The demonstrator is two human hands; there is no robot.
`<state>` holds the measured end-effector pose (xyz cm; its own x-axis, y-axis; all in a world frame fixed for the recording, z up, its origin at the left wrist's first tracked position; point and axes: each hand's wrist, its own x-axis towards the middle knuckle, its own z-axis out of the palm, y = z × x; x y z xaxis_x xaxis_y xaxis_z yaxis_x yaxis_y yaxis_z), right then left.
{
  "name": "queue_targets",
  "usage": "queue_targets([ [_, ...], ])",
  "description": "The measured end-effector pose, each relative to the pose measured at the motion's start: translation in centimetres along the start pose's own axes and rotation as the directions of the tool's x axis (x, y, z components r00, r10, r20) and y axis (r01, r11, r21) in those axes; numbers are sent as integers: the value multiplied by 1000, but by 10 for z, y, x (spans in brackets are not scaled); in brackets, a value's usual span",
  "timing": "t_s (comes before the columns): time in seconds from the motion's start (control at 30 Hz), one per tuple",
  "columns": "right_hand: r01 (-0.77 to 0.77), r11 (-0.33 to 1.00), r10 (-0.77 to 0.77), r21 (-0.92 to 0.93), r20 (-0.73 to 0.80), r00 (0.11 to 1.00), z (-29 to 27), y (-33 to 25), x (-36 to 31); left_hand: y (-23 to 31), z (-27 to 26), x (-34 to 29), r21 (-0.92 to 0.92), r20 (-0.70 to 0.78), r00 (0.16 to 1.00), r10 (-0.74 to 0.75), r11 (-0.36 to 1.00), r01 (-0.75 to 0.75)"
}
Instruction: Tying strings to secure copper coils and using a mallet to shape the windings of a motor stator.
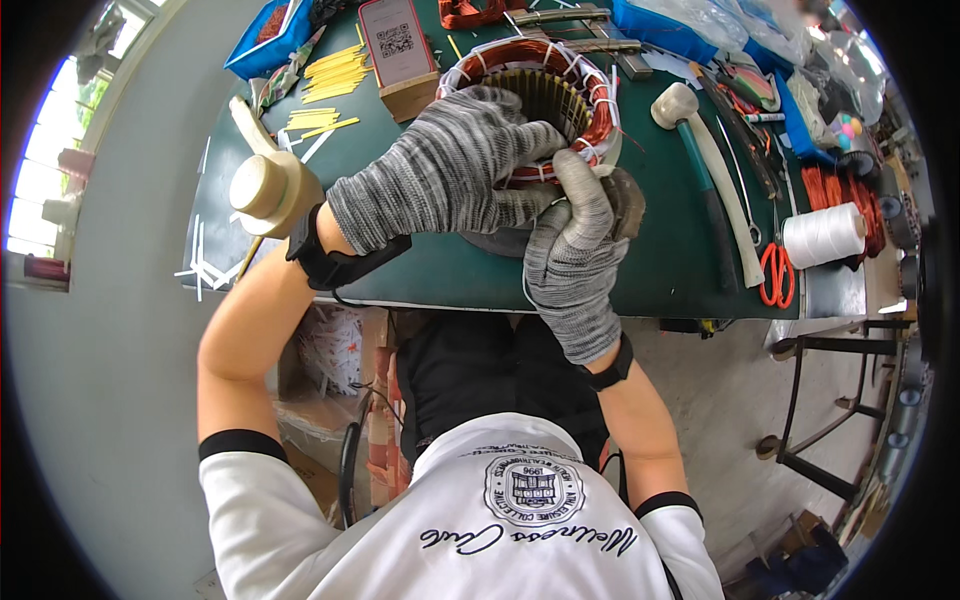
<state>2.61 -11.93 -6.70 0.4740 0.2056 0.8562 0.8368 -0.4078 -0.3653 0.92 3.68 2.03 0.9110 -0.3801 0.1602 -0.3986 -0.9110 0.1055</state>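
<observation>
A motor stator (605, 95) with red copper windings, tied with white cord, sits near the table's front edge. My left hand (440, 165), in a grey knit glove, grips its near left side, with the thumb over the rim of the slotted bore. At the near right rim is my right hand (580, 250), gloved alike, its fingers bent and pressed together against the windings. Whatever may be between those fingers is hidden. Part of the stator's grey body (628, 200) shows beside the right fingers.
On the green table (660, 265), yellow strips (335, 75) and a pale mallet (275, 190) lie left. A coded card (395, 40) stands on a wooden block (408, 97). At right are a white-headed hammer (676, 105), orange-handled scissors (777, 277), white cord spool (825, 236) and blue bins (665, 25).
</observation>
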Motion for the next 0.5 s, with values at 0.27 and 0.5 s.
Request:
queue_targets([
  [0.27,-16,920,-13,391,71,997,-27,0,64,13,2,-12,190,-487,873,-18,974,126],
  [0.5,-582,656,425,481,402,811,-62,25,56,27,30,-10,72,-562,820,-104,982,174],
])
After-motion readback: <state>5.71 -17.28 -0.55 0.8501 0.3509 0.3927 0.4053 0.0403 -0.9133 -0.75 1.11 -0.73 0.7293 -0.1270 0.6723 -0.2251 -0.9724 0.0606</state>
